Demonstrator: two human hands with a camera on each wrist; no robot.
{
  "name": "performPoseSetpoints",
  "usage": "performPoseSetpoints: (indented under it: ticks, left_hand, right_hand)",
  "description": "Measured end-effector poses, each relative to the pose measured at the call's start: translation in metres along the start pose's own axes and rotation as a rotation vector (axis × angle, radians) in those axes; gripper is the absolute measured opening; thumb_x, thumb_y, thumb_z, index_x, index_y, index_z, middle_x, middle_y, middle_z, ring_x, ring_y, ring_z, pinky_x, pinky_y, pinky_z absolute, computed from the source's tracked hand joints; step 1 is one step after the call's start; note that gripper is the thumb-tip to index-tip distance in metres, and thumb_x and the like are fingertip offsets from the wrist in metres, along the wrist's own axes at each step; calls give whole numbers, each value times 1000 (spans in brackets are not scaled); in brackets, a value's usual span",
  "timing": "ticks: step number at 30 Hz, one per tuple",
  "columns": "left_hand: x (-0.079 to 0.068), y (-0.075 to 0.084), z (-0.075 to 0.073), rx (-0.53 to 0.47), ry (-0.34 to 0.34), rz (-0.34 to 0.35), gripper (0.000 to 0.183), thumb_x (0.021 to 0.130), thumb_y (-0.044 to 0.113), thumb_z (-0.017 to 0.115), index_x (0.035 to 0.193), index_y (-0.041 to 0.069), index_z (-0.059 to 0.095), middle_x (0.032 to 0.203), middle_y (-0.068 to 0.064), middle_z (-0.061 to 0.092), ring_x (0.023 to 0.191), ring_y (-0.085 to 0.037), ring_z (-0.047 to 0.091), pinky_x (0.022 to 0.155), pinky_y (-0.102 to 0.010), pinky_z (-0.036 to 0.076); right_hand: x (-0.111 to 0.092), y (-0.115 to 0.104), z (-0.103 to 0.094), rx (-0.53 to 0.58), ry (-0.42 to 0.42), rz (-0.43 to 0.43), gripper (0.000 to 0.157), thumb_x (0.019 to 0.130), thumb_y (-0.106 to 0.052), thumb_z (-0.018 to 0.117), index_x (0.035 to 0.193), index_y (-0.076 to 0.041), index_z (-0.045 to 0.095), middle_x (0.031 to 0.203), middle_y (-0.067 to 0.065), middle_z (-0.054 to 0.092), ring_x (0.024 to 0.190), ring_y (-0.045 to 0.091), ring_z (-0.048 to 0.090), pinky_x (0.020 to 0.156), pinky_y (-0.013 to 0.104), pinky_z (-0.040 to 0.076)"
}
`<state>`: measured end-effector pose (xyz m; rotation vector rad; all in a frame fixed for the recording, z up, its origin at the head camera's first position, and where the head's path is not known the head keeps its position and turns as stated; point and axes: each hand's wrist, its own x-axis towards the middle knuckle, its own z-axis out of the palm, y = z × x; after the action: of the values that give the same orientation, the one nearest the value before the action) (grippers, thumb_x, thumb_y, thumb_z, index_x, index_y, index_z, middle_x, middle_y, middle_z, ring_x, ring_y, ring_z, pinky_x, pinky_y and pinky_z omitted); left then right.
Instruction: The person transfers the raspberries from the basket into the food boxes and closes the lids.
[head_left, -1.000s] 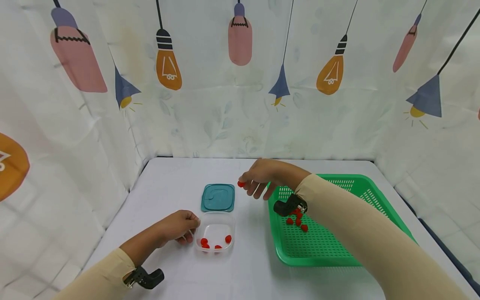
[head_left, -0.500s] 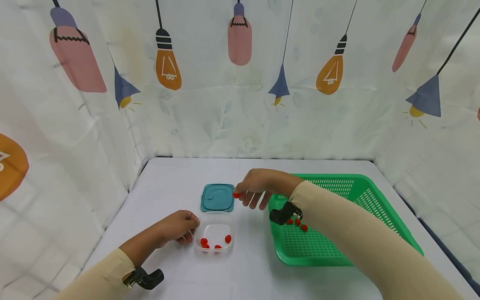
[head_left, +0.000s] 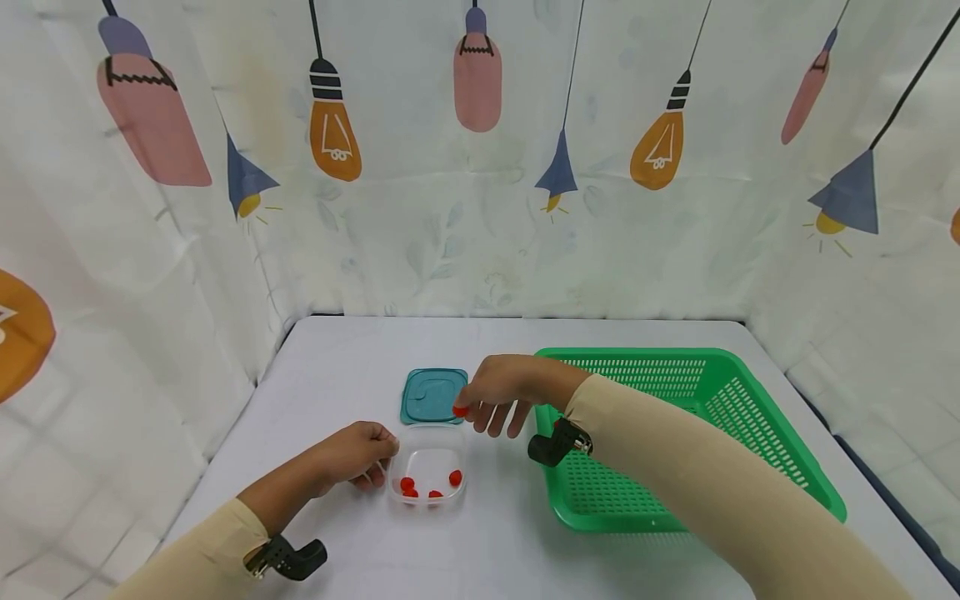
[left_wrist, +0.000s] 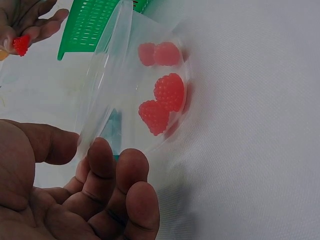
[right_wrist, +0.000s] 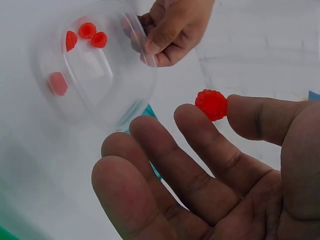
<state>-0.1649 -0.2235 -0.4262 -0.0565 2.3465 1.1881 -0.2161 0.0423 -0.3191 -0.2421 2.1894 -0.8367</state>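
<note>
A red raspberry point(right_wrist: 211, 105) is pinched between the thumb and index finger of my right hand point(head_left: 498, 393), the other fingers spread out below. That hand hangs beyond the right rim of a clear plastic container point(head_left: 428, 442), overlapping the corner of a teal lid point(head_left: 432, 395) in the head view. My left hand point(head_left: 363, 454) pinches the container's left rim between thumb and index finger. Inside the container lie several raspberries point(left_wrist: 170, 92), gathered toward its near side. The container stands upright on the white table.
A green perforated basket point(head_left: 622, 523) stands on the right of the table point(head_left: 360, 350), partly covered by my right forearm. Beyond the table hangs a pale curtain point(head_left: 420, 250) printed with lamps. Each wrist wears a black camera mount point(head_left: 296, 558).
My right hand has moved left and nearer, bringing the pinched raspberry from near the basket toward the container. My left hand has stayed at the container's rim.
</note>
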Motion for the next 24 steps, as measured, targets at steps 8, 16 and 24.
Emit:
performPoseSetpoints:
  ticks: [8, 16, 24]
  left_hand:
    - [-1, 0, 0, -4, 3, -1, 19, 104, 20, 57, 107, 1, 61, 89, -11, 62, 76, -26, 62, 67, -37, 54]
    - [-1, 1, 0, -4, -1, -2, 18, 104, 19, 57, 107, 2, 61, 88, -11, 62, 75, -26, 62, 67, -37, 54]
    - [0, 0, 0, -3, -1, 1, 18, 104, 19, 57, 107, 2, 62, 88, -11, 61, 75, -25, 62, 67, -37, 54]
  right_hand:
    - [1, -4, 12, -29, -8, 3, 31, 98, -36, 66, 93, -6, 74, 94, 10, 75, 86, 30, 73, 69, 42, 60]
    - [4, -4, 15, -45, -21, 4, 30, 99, -36, 65, 99, -7, 75, 93, 8, 74, 86, 29, 73, 70, 43, 60]
    - [2, -1, 10, -34, -2, 4, 28, 99, -35, 65, 96, -9, 74, 95, 9, 75, 87, 29, 73, 70, 42, 60]
